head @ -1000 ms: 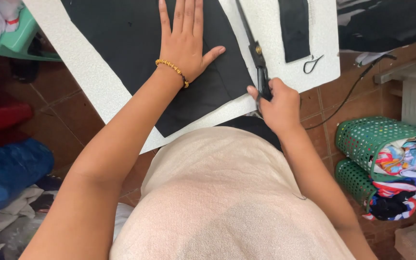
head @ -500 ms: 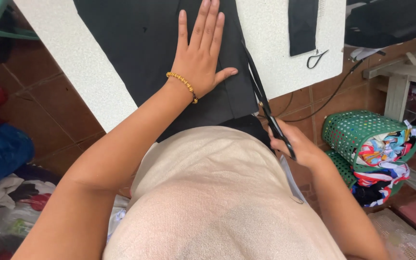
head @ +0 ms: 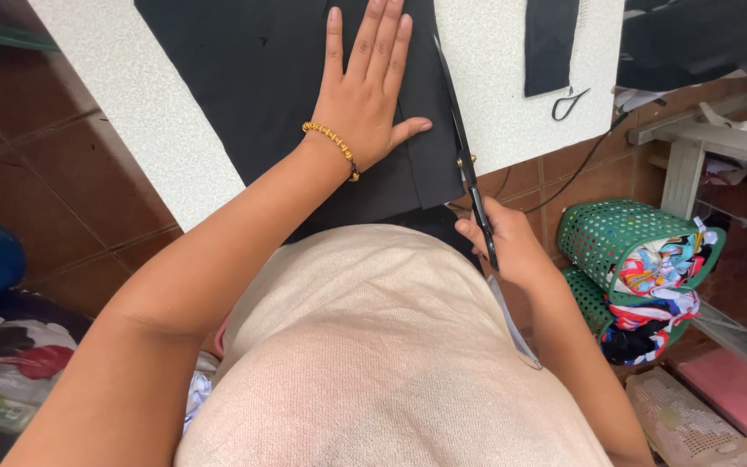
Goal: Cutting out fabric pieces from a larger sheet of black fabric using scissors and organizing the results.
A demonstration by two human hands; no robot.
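A sheet of black fabric (head: 261,78) lies on a white speckled table (head: 149,121) and hangs over its near edge. My left hand (head: 365,95), with a gold bead bracelet on the wrist, presses flat on the fabric, fingers spread. My right hand (head: 507,246) grips the handles of long black scissors (head: 460,138) just below the table edge. The blades run up along the fabric's right edge, beside my left thumb.
A narrow strip of black cloth (head: 551,43) and a small thread snip (head: 568,104) lie on the table's right part. Two green plastic baskets (head: 616,238) full of coloured cloth stand on the tiled floor at right. More cloth is piled at lower left (head: 2,355).
My right hand has drawn back below the table edge with the scissors, so the blades reach up along the fabric's right edge. My left hand still presses flat on the fabric.
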